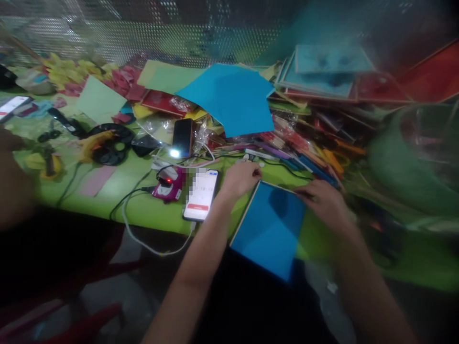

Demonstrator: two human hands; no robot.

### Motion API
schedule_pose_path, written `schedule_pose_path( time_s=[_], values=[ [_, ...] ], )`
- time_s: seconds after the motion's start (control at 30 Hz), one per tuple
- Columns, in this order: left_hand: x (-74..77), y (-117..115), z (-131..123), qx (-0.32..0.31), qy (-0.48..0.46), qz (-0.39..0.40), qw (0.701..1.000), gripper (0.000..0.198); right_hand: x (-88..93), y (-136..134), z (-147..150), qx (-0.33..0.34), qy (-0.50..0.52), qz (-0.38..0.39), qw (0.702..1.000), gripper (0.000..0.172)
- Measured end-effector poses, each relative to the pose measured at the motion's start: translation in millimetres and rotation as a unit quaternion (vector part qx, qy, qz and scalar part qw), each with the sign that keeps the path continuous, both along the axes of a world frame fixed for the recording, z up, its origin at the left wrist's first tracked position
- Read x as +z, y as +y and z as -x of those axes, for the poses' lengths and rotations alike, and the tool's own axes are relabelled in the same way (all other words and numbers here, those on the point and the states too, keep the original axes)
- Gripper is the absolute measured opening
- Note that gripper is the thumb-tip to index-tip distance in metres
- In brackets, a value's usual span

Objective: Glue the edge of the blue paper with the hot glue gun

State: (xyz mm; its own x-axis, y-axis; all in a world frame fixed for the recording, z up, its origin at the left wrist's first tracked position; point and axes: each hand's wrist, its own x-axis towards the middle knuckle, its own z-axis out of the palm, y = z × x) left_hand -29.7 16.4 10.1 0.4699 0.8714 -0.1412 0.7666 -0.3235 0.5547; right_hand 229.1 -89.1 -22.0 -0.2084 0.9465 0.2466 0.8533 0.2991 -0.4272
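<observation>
At your far left, a co-worker's blurred bare arm (14, 186) comes in over the bright green tabletop (68, 196). Next along, there's a flat pink paper rectangle (98, 180), then a magenta power block (175, 191) with a red light glowing. Behind it lies a dark-screened phone (183, 133), its lamp lit, and nearer you a white-screened phone (202, 193) with a cable at its bottom end. Farther back, big bright blue sheets (238, 95) top the clutter. Now your left hand (241, 179), fingers curled in at the far left corner of the flat blue rectangular panel (270, 229); whether they're clamped on it, you can't tell from here. That panel sits right before you, tilted, its near end past the table's front edge. Your right hand (321, 198) has its fingertips at the far right corner, grip unclear too. Far right, a rounded pale green container (398, 157), blurred.
</observation>
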Motion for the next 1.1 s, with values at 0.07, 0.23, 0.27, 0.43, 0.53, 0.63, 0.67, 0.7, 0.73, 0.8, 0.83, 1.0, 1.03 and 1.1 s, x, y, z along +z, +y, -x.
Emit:
schedule_pose_path(
  time_s=[0.07, 0.23, 0.27, 0.43, 0.53, 0.63, 0.67, 0.7, 0.73, 0.8, 0.83, 1.0, 1.03, 1.1],
  values=[
    [-0.7, 0, 0, -0.002, 0.002, 0.002, 1.0, 0.017, -0.8, 0, 1, -0.006, -0.001, 0.004, 1.0, 0.024],
    [-1.8, 1, 0, -0.005, 0.004, 0.003, 1.0, 0.017, 0.8, 0, 5, -0.005, 0.008, -0.002, 1.0, 0.025],
    [-2.0, 1, 0, -0.007, 0.005, 0.003, 1.0, 0.017, 1.2, 0, 6, -0.002, 0.009, -0.002, 1.0, 0.025],
    [-4.1, 1, -2, -0.017, 0.009, 0.001, 1.0, 0.014, 0.1, 1, 7, 0.006, 0.007, 0.003, 1.0, 0.026],
    [-6.5, 0, -4, -0.025, 0.013, -0.004, 1.0, 0.012, -0.7, 1, 8, 0.005, 0.002, 0.016, 1.0, 0.025],
    [-8.6, -1, -6, -0.031, 0.02, -0.013, 0.999, 0.013, 1.3, 1, 7, 0.001, 0.014, 0.029, 0.999, 0.023],
    [-9.0, -2, -7, -0.032, 0.022, -0.016, 0.999, 0.013, 2.7, 1, 5, -0.005, 0.022, 0.029, 0.999, 0.023],
    [-9.3, -2, -7, -0.032, 0.025, -0.019, 0.999, 0.013, 4.3, 0, 3, -0.016, 0.032, 0.025, 0.999, 0.022],
    [-9.3, -2, -7, -0.032, 0.027, -0.022, 0.999, 0.012, 6.0, 0, 0, -0.031, 0.041, 0.018, 0.998, 0.021],
    [-8.9, -2, -7, -0.031, 0.031, -0.024, 0.999, 0.012, 9.3, -1, -6, -0.07, 0.059, -0.003, 0.996, 0.02],
    [-8.5, -2, -8, -0.031, 0.033, -0.024, 0.999, 0.012, 10.5, -2, -10, -0.088, 0.067, -0.011, 0.994, 0.02],
    [-5.5, 0, -8, -0.034, 0.04, -0.017, 0.998, 0.013, 13.0, -4, -17, -0.103, 0.079, 0.014, 0.991, 0.019],
    [-5.2, 0, -8, -0.034, 0.041, -0.016, 0.998, 0.013, 13.0, -3, -17, -0.093, 0.073, 0.028, 0.993, 0.018],
    [-4.9, 0, -8, -0.033, 0.042, -0.016, 0.998, 0.013, 12.5, -3, -15, -0.072, 0.055, 0.054, 0.994, 0.017]
  ],
)
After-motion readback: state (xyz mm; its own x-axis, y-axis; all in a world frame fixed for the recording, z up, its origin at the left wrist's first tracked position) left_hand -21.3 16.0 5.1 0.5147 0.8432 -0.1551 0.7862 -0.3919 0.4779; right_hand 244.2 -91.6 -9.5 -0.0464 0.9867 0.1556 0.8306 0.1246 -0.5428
